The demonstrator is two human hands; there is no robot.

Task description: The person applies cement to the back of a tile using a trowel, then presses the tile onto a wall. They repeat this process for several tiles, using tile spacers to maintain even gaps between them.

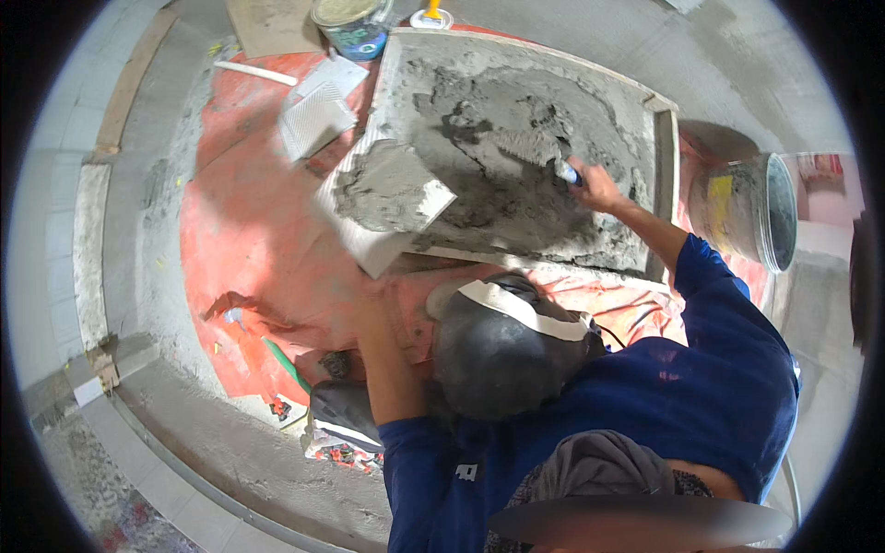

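Note:
My right hand (597, 187) is closed round the handle of a trowel (530, 146), whose grey-smeared blade lies in the wet mortar (590, 111). That mortar fills a shallow, wood-edged tray (666, 157). From below, my left forearm (389, 369) reaches up to a pale tile (439, 200) with a thick heap of mortar (378, 189) on its face. The tile is held over the tray's left edge, its near side blurred. Beneath it my left hand is mostly hidden, so the fingers do not show.
Tiles with ribbed backs (316, 120) lie on the red sheet (235, 212) to the left. A tub (355, 28) stands behind the tray's far left corner. At the right a bucket (747, 207) lies on its side. My dark-trousered knee (512, 359) is close to the tray's near edge.

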